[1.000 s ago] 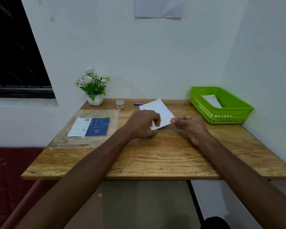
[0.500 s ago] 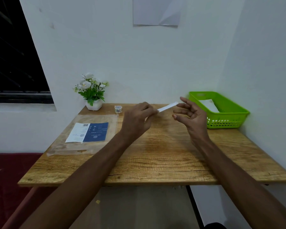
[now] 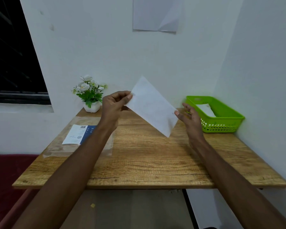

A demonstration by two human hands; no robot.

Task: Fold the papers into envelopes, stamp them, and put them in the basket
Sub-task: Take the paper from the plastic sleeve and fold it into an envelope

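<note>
The paper point(image 3: 151, 105) hangs in the air above the table point(image 3: 147, 159), flat face toward us, its long axis slanting from upper left down to lower right. Half a second ago it showed only a thin edge; now it is turned broadside. The left hand point(image 3: 115, 104) pinches its upper left edge. The right hand point(image 3: 189, 117), fingers loosely spread, touches the lower right edge beside the basket point(image 3: 221, 124).
</note>
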